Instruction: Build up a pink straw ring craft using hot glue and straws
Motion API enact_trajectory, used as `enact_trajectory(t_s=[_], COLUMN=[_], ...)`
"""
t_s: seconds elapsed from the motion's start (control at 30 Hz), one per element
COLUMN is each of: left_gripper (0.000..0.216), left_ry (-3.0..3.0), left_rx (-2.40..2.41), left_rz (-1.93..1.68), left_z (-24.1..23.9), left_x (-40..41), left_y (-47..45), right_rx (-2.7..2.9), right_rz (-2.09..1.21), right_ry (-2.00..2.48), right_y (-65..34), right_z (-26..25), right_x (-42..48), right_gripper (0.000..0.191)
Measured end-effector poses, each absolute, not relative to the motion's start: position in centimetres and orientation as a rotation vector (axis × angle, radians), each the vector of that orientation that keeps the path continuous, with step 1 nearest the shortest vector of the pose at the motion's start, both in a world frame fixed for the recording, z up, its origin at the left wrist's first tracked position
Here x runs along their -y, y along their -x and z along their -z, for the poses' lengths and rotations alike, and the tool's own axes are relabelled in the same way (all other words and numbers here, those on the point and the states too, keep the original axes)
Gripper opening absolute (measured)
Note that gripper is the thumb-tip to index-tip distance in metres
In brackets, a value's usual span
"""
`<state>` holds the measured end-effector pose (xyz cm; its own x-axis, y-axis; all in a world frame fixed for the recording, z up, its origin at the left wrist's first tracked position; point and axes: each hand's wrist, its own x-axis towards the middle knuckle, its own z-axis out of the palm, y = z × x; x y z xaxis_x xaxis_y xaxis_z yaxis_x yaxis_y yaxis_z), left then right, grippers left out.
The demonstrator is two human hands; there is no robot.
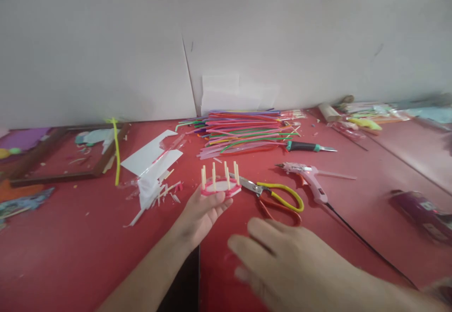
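Note:
My left hand (203, 211) reaches forward over the red table (88, 246), palm up, fingers curled under a small pink ring base (221, 187) with several upright cream sticks glued round it. It holds that piece just above the table. My right hand (282, 265) hovers low in the foreground, blurred, fingers stretched out and apart, holding nothing. Scissors with yellow and orange handles (278, 198) lie just right of the craft piece. A pink glue gun (307, 178) lies further right, its black cord running toward the near right edge.
A pile of coloured straws (243, 131) lies at the back centre against white boards. A green-handled knife (307, 147) sits beside it. White paper scraps (151, 171) lie left, a wooden frame (60, 154) far left, a purple packet (420, 213) right.

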<state>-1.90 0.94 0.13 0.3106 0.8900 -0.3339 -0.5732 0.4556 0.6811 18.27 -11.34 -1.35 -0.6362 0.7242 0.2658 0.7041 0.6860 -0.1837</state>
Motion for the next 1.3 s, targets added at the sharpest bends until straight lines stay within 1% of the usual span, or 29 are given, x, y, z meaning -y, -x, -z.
enact_trajectory(t_s=[0.07,0.13,0.23,0.37,0.43,0.57,0.63,0.73,1.03,1.17,1.3], left_gripper=[0.028,0.025,0.023,0.02,0.021,0.029,0.035,0.038,0.04,0.039,0.045], left_ry=[-0.416,-0.349,-0.29,-0.255,-0.246,-0.311,-0.358,-0.405,-0.521,-0.669,-0.731], left_rx=[-0.741,-0.759,-0.789,-0.913,-0.906,-0.819,-0.784,-0.751,-0.699,-0.607,-0.623], left_rz=[-0.987,-0.995,-1.015,-1.01,-0.976,-0.911,-0.911,-0.912,-0.941,-0.987,-1.001], left_z=[-0.7,-1.5,-2.4,-2.0,-1.4,-0.5,-0.4,-0.6,-0.5,-0.3,-0.4], left_x=[-1.2,-1.3,-1.4,-1.1,-0.8,-0.2,0.1,0.3,1.0,1.0,1.1], left_y=[2.1,2.2,1.7,0.3,-0.2,-0.5,-0.5,-0.4,-0.3,-0.5,-0.6], right_rx=[2.552,2.395,2.151,2.065,2.079,1.989,1.936,1.897,1.876,1.848,1.833], right_rz=[-0.058,-0.004,0.0,-0.001,-0.017,0.019,-0.01,-0.063,-0.006,-0.011,0.0], right_ry=[1.11,1.262,1.34,1.188,1.075,0.975,0.975,0.946,0.958,0.956,0.944], right_y=[-17.4,-17.7,-18.8,-19.7,-19.7,-19.6,-19.3,-18.8,-18.3,-18.4,-18.4], right_z=[-2.7,-4.3,-3.2,-1.1,-0.9,-0.9,-1.0,-1.0,-0.6,-0.8,-1.2], right_x=[6.0,3.1,2.2,2.5,2.5,2.8,3.1,3.4,3.3,3.3,3.3], right_gripper=[0.017,0.025,0.03,0.017,0.016,0.024,0.025,0.022,0.012,0.012,0.012])
